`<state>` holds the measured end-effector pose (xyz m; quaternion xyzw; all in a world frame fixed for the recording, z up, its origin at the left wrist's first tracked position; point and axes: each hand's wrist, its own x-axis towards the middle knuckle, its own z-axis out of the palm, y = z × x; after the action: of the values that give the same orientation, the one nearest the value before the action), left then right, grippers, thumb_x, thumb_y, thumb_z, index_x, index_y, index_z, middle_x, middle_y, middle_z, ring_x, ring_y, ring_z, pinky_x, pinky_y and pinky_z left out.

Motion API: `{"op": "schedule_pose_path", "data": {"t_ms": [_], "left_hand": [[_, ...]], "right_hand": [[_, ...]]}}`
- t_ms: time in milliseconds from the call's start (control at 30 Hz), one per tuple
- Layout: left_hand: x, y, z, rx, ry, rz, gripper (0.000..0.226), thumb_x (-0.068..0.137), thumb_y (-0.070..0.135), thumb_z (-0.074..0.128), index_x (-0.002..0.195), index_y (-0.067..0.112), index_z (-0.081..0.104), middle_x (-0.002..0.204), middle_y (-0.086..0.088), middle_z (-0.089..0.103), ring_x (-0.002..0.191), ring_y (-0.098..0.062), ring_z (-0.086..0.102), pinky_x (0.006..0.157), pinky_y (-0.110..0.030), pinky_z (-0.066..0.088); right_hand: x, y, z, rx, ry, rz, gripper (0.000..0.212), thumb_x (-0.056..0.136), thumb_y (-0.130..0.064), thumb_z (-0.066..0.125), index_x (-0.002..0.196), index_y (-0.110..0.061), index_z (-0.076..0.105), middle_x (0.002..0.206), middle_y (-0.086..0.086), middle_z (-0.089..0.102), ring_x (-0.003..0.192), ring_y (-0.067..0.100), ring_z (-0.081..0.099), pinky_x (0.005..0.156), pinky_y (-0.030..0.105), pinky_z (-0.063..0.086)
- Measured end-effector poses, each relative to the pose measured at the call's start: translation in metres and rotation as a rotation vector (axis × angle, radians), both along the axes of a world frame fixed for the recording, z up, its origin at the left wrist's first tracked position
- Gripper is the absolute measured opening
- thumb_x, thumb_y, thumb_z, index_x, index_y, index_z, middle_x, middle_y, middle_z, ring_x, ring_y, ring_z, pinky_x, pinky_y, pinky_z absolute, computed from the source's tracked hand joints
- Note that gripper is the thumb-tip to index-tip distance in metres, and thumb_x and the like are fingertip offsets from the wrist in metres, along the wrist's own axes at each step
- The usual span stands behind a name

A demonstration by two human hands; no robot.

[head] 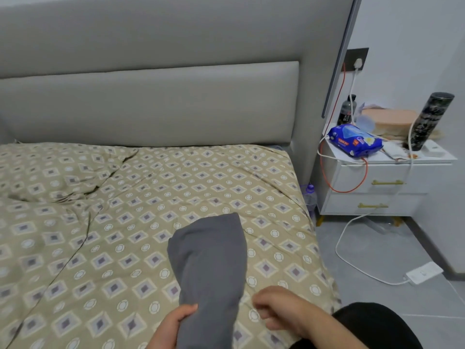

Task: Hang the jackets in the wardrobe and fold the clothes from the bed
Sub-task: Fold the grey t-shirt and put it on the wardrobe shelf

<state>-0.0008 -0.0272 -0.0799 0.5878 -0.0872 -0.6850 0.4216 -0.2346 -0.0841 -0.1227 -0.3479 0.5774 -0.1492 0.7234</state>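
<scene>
While the left hand (173, 323) grips the grey garment (211, 260) on the bed (100, 248), the right hand (279, 308) beside it curls loosely, empty; probably mid-fold, needing both.

The light is soft and even with faint shadows, and the headboard (151, 102) bends near the edges.

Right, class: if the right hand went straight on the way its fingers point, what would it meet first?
Probably the grey garment gripped by the left hand: the right hand points leftward at it, though depth is unclear.
</scene>
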Motion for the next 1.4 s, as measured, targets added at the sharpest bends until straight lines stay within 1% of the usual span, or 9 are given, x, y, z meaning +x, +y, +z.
{"op": "schedule_pose_path", "data": {"t_ms": [200,333,533,667,800,900,1100,1267,1400], "left_hand": [[0.001,0.000,0.014,-0.019,0.180,0.122,0.026,0.062,0.012,0.058,0.064,-0.010,0.072,0.066,-0.024,0.069,0.051,-0.035,0.068,0.057,-0.037,0.053],[-0.011,-0.008,0.019,-0.051,0.255,0.105,0.031,0.067,0.013,0.046,0.054,-0.004,0.068,0.054,-0.016,0.063,0.044,-0.030,0.063,0.043,-0.028,0.053],[-0.030,-0.017,0.015,-0.007,0.260,0.005,0.036,0.067,0.010,0.052,0.092,-0.006,0.073,0.085,-0.021,0.070,0.068,-0.037,0.069,0.072,-0.041,0.053],[-0.043,-0.007,0.000,0.121,0.192,-0.008,0.042,0.083,0.012,0.053,0.123,0.000,0.063,0.097,-0.023,0.071,0.085,-0.039,0.066,0.083,-0.045,0.051],[-0.051,0.038,-0.007,0.174,0.250,-0.054,0.038,0.089,0.014,0.059,0.124,-0.001,0.064,0.116,-0.026,0.068,0.106,-0.046,0.065,0.096,-0.052,0.049],[-0.045,0.051,-0.014,0.173,0.271,-0.056,0.048,0.084,-0.004,0.053,0.131,0.001,0.057,0.121,-0.027,0.065,0.093,-0.046,0.069,0.074,-0.054,0.059],[-0.035,0.037,-0.008,0.213,0.256,0.081,0.029,0.081,-0.005,0.046,0.108,-0.003,0.054,0.062,-0.017,0.062,0.034,-0.024,0.056,0.030,-0.027,0.048],[-0.032,-0.009,0.029,0.045,0.357,0.199,0.024,0.079,-0.005,0.051,0.101,-0.007,0.062,0.073,-0.016,0.068,0.047,-0.020,0.066,0.038,-0.029,0.055],[-0.032,-0.068,0.048,-0.288,0.244,0.406,0.033,0.104,0.016,0.046,0.131,-0.001,0.050,0.135,-0.023,0.054,0.108,-0.019,0.064,0.093,-0.033,0.055]], "right_hand": [[0.048,0.008,-0.004,0.098,-0.195,-0.055,0.035,0.080,-0.047,0.071,0.101,-0.019,0.064,0.087,-0.002,0.059,0.075,0.013,0.053,0.071,0.027,0.052],[0.036,0.006,0.011,0.132,-0.548,-0.309,0.046,0.084,-0.017,0.066,0.128,-0.005,0.062,0.122,0.015,0.069,0.114,0.032,0.065,0.104,0.047,0.048],[-0.018,0.004,0.032,0.023,-0.715,-0.428,0.072,0.061,-0.006,0.085,0.129,0.000,0.060,0.121,0.028,0.065,0.096,0.040,0.070,0.077,0.049,0.059],[-0.039,0.016,0.032,0.128,-0.357,-0.295,0.031,0.091,-0.005,0.059,0.121,0.001,0.062,0.110,0.024,0.071,0.088,0.034,0.073,0.074,0.042,0.060],[-0.036,0.030,0.028,0.068,-0.024,-0.021,0.031,0.089,-0.006,0.057,0.119,-0.010,0.064,0.101,0.012,0.076,0.092,0.029,0.073,0.077,0.036,0.058],[-0.038,0.031,0.032,0.095,-0.033,-0.048,0.041,0.081,0.004,0.047,0.117,-0.005,0.062,0.097,0.017,0.075,0.084,0.034,0.072,0.065,0.037,0.060],[-0.056,0.025,0.039,0.084,-0.388,-0.457,0.034,0.092,0.004,0.048,0.119,-0.016,0.058,0.073,0.015,0.067,0.032,0.014,0.052,0.029,0.017,0.041],[-0.045,-0.005,0.058,0.030,-0.627,-0.633,0.018,0.098,-0.004,0.047,0.106,-0.010,0.062,0.084,0.014,0.073,0.064,0.025,0.073,0.056,0.033,0.061],[-0.025,-0.056,0.074,-0.235,-0.493,-0.586,0.055,0.097,0.000,0.046,0.146,-0.024,0.043,0.140,-0.001,0.055,0.119,0.018,0.059,0.099,0.038,0.043]]}}
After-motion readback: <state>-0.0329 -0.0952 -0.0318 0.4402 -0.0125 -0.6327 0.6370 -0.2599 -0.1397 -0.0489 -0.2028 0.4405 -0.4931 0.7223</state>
